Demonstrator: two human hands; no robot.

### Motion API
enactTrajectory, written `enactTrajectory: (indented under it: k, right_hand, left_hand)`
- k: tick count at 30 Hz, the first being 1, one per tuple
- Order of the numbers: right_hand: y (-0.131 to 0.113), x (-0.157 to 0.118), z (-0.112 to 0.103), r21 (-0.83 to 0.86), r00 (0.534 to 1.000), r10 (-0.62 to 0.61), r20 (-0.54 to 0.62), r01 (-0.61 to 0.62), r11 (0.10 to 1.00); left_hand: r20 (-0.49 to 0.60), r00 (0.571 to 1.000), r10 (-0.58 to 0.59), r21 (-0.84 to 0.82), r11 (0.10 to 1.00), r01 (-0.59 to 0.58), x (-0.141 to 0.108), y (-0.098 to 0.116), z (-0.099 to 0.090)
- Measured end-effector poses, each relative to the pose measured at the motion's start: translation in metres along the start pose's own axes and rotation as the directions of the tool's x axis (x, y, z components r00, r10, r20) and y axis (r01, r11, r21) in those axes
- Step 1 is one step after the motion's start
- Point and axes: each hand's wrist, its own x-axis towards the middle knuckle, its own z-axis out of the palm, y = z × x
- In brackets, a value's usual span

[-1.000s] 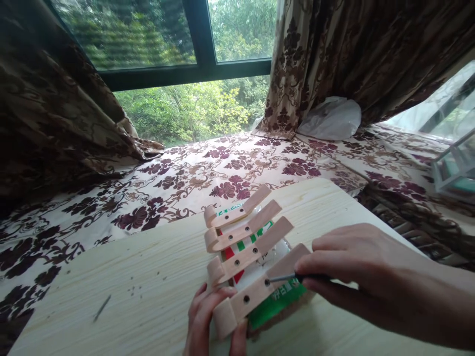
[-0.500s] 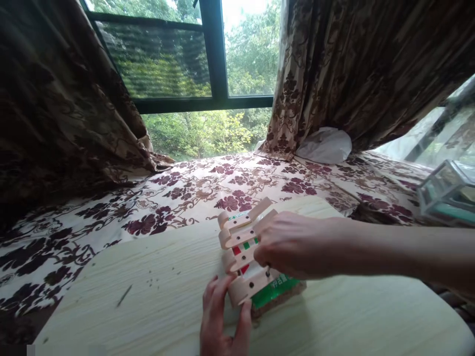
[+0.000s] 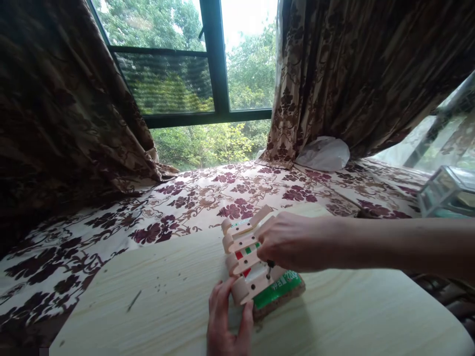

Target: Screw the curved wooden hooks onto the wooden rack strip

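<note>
A pale wooden piece (image 3: 243, 267) with several parallel slats, curled ends and dark holes lies on a green-printed bag (image 3: 277, 295). My left hand (image 3: 228, 316) grips the curled end of its nearest slat, thumb on one side and fingers on the other. My right hand (image 3: 284, 242) is closed above the right half of the slats. From under its fist a dark, thin screwdriver (image 3: 270, 267) points down at the nearest slat; most of it is hidden by the hand. Red and green print shows between the slats.
The pale tabletop (image 3: 166, 316) carries a thin dark sliver (image 3: 134, 300) and small specks on the left. Behind it lies a flowered cloth (image 3: 208, 198). A white plastic bag (image 3: 324, 154) sits by the curtain (image 3: 293, 89), and a clear box (image 3: 447, 195) stands far right.
The whole view has shifted slightly, so the scene sits lower. My right fist has turned a little, and more of the dark screwdriver shows. The left hand keeps its grip.
</note>
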Motion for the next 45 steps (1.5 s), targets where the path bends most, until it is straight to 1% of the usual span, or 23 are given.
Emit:
enactTrajectory:
  k: [2, 4, 6, 10, 12, 14, 18, 21, 23, 24, 26, 28, 30, 31, 33, 35, 37, 38, 39, 40, 42, 43, 45]
  right_hand:
    - [-0.001, 0.006, 0.0, -0.042, 0.998, -0.064, 0.021, 0.065, 0.997]
    - [0.0, 0.01, 0.002, -0.044, 0.997, -0.069, 0.028, 0.07, 0.997]
    - [0.002, 0.013, 0.006, -0.023, 1.0, -0.013, 0.025, 0.013, 1.0]
    - [0.006, 0.011, 0.009, 0.065, 0.984, 0.172, 0.056, -0.175, 0.982]
    - [0.005, 0.007, 0.008, 0.085, 0.977, 0.207, 0.061, -0.211, 0.974]
    - [0.002, 0.002, 0.004, 0.068, 0.982, 0.186, 0.043, -0.189, 0.98]
    - [-0.002, -0.003, -0.002, 0.002, 0.999, 0.048, 0.012, -0.048, 0.999]
    - [-0.003, -0.001, 0.0, -0.018, 0.999, -0.044, 0.007, 0.045, 0.999]
    - [-0.003, 0.002, 0.004, 0.001, 0.999, -0.048, 0.002, 0.048, 0.999]
    - [-0.002, 0.004, 0.007, 0.019, 1.0, -0.017, 0.0, 0.017, 1.0]
    - [-0.002, 0.007, 0.014, 0.059, 0.995, 0.098, 0.006, -0.098, 0.993]
    - [-0.001, 0.01, 0.019, 0.095, 0.976, 0.22, -0.004, -0.219, 0.971]
    - [0.0, 0.01, 0.02, 0.107, 0.957, 0.288, -0.027, -0.284, 0.953]
    - [0.0, 0.009, 0.019, 0.11, 0.955, 0.295, -0.029, -0.29, 0.951]
    - [0.001, 0.005, 0.014, 0.133, 0.966, 0.26, -0.02, -0.255, 0.958]
    - [0.0, -0.001, 0.009, 0.142, 0.979, 0.201, -0.015, -0.197, 0.97]
    - [-0.001, -0.007, 0.006, 0.067, 0.982, 0.186, -0.023, -0.184, 0.981]
    - [-0.002, -0.009, 0.007, 0.033, 0.987, 0.159, -0.029, -0.158, 0.987]
    - [-0.001, -0.01, 0.008, 0.007, 0.992, 0.118, -0.04, -0.118, 0.993]
    - [-0.001, -0.01, 0.009, -0.004, 0.997, 0.06, -0.056, -0.06, 0.998]
    - [0.0, -0.008, 0.013, -0.002, 0.994, -0.047, -0.095, 0.047, 0.999]
    - [0.001, -0.006, 0.015, 0.001, 0.992, -0.07, -0.103, 0.071, 0.997]
    - [-0.001, 0.0, 0.019, 0.01, 0.993, -0.063, -0.096, 0.064, 0.998]
  left_hand:
    - [0.011, 1.0, 0.003, -0.012, 1.0, -0.003, -0.001, -0.001, 0.001]
    - [0.021, 1.0, 0.02, -0.029, 0.999, -0.02, 0.0, -0.002, 0.0]
    - [0.021, 0.999, 0.035, -0.038, 0.999, -0.034, 0.0, -0.002, 0.0]
    - [0.007, 1.0, 0.03, -0.036, 0.999, -0.029, 0.0, 0.0, 0.001]
    - [-0.003, 1.0, 0.02, -0.032, 0.999, -0.02, 0.0, 0.0, 0.001]
    - [-0.008, 1.0, 0.007, -0.031, 0.999, -0.007, 0.0, 0.0, 0.001]
    - [0.014, 0.999, -0.03, -0.039, 0.999, 0.031, 0.0, -0.001, -0.001]
    - [0.021, 0.999, -0.027, -0.034, 0.999, 0.028, 0.0, 0.0, -0.001]
    - [0.013, 1.0, -0.004, -0.029, 1.0, 0.004, 0.0, 0.001, -0.001]
    - [0.01, 1.0, 0.003, -0.026, 1.0, -0.003, 0.001, 0.003, -0.001]
    - [0.016, 1.0, -0.002, -0.028, 1.0, 0.002, 0.001, 0.006, 0.0]
    - [0.031, 0.999, -0.026, -0.039, 0.999, 0.027, 0.001, 0.008, 0.0]
    - [0.04, 0.998, -0.047, -0.05, 0.998, 0.049, 0.001, 0.009, 0.0]
    - [0.041, 0.998, -0.054, -0.051, 0.997, 0.056, 0.001, 0.009, -0.001]
    - [0.043, 0.997, -0.059, -0.04, 0.997, 0.06, 0.002, 0.006, -0.004]
    - [0.088, 0.996, -0.031, -0.018, 0.999, 0.033, 0.003, 0.004, -0.008]
    - [0.162, 0.987, 0.01, -0.001, 1.0, -0.01, 0.005, 0.003, -0.012]
    - [0.184, 0.983, 0.022, 0.0, 1.0, -0.023, 0.006, 0.004, -0.013]
    - [0.184, 0.983, 0.021, -0.001, 1.0, -0.021, 0.006, 0.005, -0.014]
    - [0.159, 0.987, 0.009, -0.009, 1.0, -0.007, 0.006, 0.007, -0.013]
    - [0.078, 0.997, -0.028, -0.025, 0.999, 0.03, 0.005, 0.01, -0.01]
    - [0.053, 0.998, -0.039, -0.028, 0.999, 0.04, 0.005, 0.01, -0.009]
    - [0.08, 0.997, -0.022, -0.011, 1.0, 0.023, 0.005, 0.011, -0.009]
